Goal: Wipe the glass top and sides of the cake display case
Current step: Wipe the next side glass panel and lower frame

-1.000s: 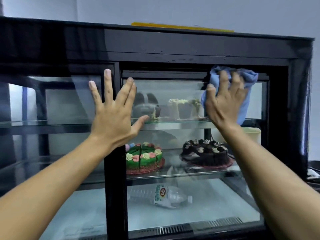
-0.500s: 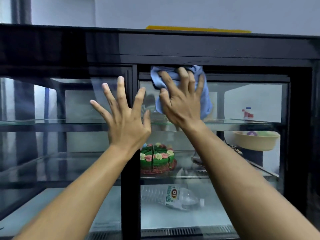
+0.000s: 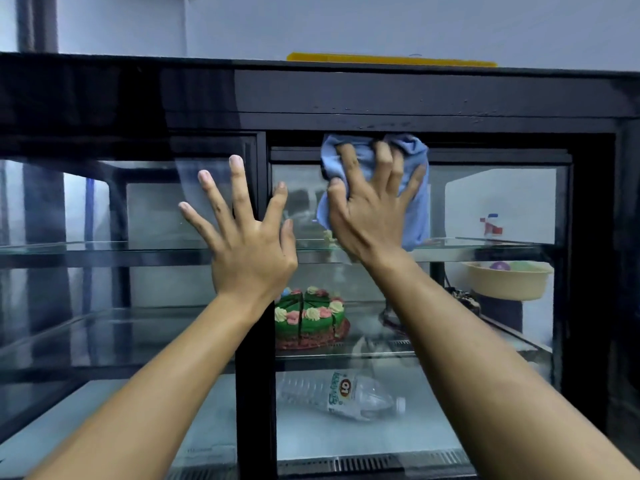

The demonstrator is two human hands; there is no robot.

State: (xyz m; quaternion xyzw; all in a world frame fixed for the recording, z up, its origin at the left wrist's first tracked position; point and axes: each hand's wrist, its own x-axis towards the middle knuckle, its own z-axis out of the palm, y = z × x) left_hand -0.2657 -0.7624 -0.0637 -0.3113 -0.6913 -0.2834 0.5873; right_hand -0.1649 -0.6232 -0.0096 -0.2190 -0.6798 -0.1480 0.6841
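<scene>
While hands wipe, display case holds cake, bottle.

A pale grey-blue wall is filling the space behind, under soft, even light. A dark pipe is running up it at the far left. At lower right a beige basin is sitting beyond the glass, with a spray bottle standing above it.
</scene>
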